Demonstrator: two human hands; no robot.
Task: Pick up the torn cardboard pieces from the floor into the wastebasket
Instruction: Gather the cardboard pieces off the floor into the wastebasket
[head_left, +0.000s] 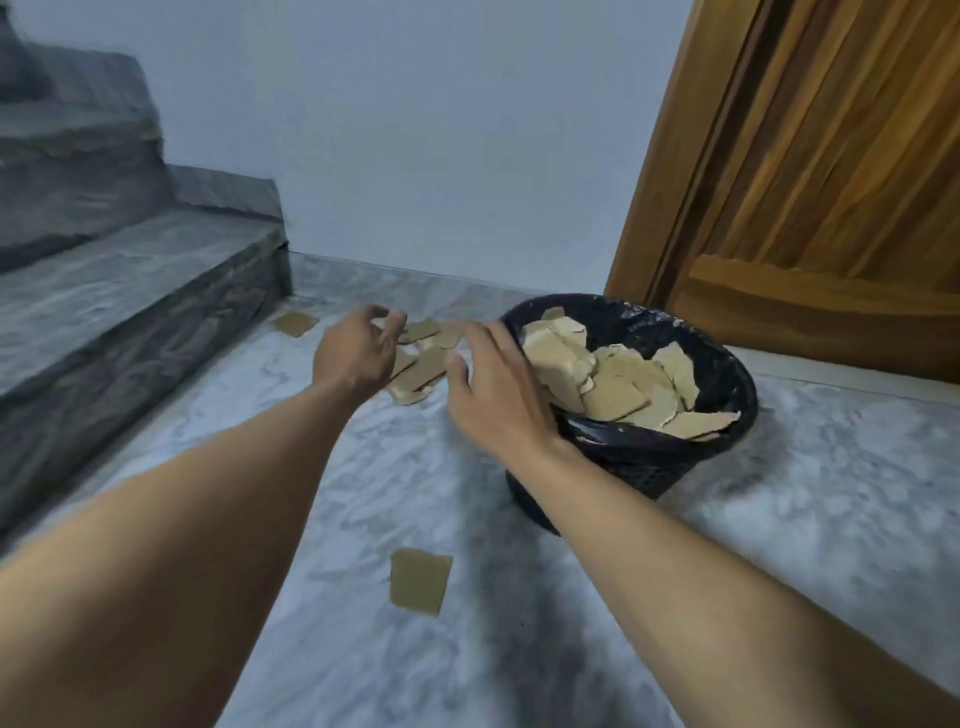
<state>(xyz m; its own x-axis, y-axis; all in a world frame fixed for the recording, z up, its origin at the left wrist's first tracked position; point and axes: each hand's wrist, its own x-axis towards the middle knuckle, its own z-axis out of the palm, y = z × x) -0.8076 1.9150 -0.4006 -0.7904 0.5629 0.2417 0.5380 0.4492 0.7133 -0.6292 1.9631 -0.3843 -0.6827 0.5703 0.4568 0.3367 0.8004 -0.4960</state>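
A black mesh wastebasket (691, 457) with a dark liner stands on the marble floor, holding several torn brown cardboard pieces (613, 384). Left of it lies a small pile of cardboard pieces (423, 364) on the floor. My left hand (358, 353) hovers over that pile, fingers curled and apart, nothing in it. My right hand (498, 395) is spread open between the pile and the basket's left rim, also holding nothing. One lone piece (420, 581) lies near me between my forearms, and another piece (295, 323) lies by the foot of the step.
Grey stone steps (114, 291) rise on the left. A pale wall (441, 156) closes the back. A wooden door (831, 208) stands behind the basket at the right. Marble floor (831, 519) stretches to the right of the basket.
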